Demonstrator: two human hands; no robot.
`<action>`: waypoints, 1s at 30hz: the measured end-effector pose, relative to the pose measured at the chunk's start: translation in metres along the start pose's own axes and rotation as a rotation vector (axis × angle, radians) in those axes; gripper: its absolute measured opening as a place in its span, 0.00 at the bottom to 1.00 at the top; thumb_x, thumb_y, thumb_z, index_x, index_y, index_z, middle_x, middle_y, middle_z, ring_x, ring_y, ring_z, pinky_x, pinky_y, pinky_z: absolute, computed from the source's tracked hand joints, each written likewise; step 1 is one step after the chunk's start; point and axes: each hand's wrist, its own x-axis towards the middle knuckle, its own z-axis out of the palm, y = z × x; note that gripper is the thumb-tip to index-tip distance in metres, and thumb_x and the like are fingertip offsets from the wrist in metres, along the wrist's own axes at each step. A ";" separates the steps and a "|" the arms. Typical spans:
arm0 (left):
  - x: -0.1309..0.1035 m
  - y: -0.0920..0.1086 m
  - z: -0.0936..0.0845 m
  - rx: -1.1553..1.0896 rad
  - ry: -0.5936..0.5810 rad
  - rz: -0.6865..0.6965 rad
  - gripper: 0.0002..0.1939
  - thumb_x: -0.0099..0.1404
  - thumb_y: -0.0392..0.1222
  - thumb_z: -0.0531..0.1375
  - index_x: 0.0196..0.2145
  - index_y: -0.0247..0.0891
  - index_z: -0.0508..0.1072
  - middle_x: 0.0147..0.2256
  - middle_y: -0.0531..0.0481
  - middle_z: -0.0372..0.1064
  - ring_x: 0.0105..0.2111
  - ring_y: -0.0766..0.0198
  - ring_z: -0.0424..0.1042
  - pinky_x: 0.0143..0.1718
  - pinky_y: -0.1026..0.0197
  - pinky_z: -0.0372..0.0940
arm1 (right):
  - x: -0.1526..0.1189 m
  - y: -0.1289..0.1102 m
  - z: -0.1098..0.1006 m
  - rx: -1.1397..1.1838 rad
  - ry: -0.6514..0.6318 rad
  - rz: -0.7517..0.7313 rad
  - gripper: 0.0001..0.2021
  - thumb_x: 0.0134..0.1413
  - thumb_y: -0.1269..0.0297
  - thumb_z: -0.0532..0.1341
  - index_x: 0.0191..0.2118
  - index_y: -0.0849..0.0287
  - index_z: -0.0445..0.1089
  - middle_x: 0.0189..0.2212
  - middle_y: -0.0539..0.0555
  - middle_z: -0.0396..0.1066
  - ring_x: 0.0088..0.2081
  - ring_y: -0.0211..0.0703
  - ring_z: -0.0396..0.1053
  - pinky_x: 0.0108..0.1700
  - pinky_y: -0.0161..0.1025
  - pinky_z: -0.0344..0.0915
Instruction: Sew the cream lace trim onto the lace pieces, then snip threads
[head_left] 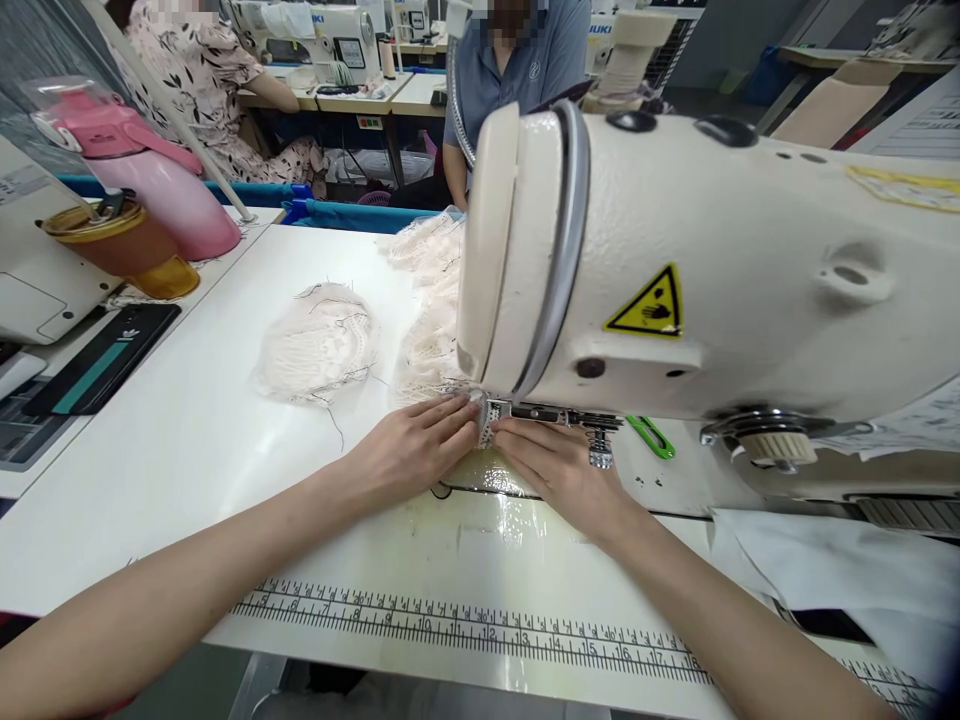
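A narrow piece of pale lace [486, 420] lies under the presser foot area of a white sewing machine [675, 260]. From the left, my left hand [427, 440] presses its closed fingertips onto the lace edge. My right hand [559, 465] holds the same lace from the other side, its fingers together beside the metal foot and its thumb hidden. Behind my left hand, a gathered heap of pale lace [431, 310] runs back along the machine head. A separate round lace piece [322, 345] with loose dark threads rests further left.
A green thread snipper [651, 437] lies right of the foot. A pink bottle [142, 170], an amber cup [124, 245] and a black phone-like object [105, 358] stand or lie left. A ruler strip [465, 628] runs along the front edge. White cloth [847, 570] lies right. Two people sit beyond.
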 end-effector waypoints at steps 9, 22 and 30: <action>-0.002 -0.001 0.003 0.072 -0.009 0.027 0.17 0.70 0.32 0.52 0.55 0.30 0.67 0.52 0.39 0.70 0.54 0.55 0.69 0.54 0.53 0.68 | -0.003 0.002 0.003 0.085 0.029 0.140 0.09 0.61 0.69 0.59 0.43 0.56 0.74 0.42 0.53 0.77 0.38 0.37 0.75 0.41 0.34 0.72; -0.002 -0.002 0.004 0.056 -0.054 0.025 0.18 0.70 0.34 0.53 0.57 0.32 0.67 0.54 0.36 0.68 0.55 0.52 0.69 0.54 0.51 0.67 | -0.012 0.008 0.003 0.056 0.038 0.256 0.12 0.63 0.64 0.57 0.47 0.45 0.74 0.40 0.48 0.78 0.43 0.43 0.75 0.41 0.42 0.74; 0.001 -0.001 0.005 0.056 -0.043 -0.012 0.17 0.72 0.38 0.52 0.55 0.31 0.68 0.52 0.37 0.70 0.53 0.52 0.70 0.53 0.51 0.67 | -0.009 0.013 0.009 0.092 0.011 0.298 0.15 0.60 0.68 0.59 0.51 0.49 0.72 0.44 0.48 0.77 0.42 0.43 0.76 0.45 0.43 0.74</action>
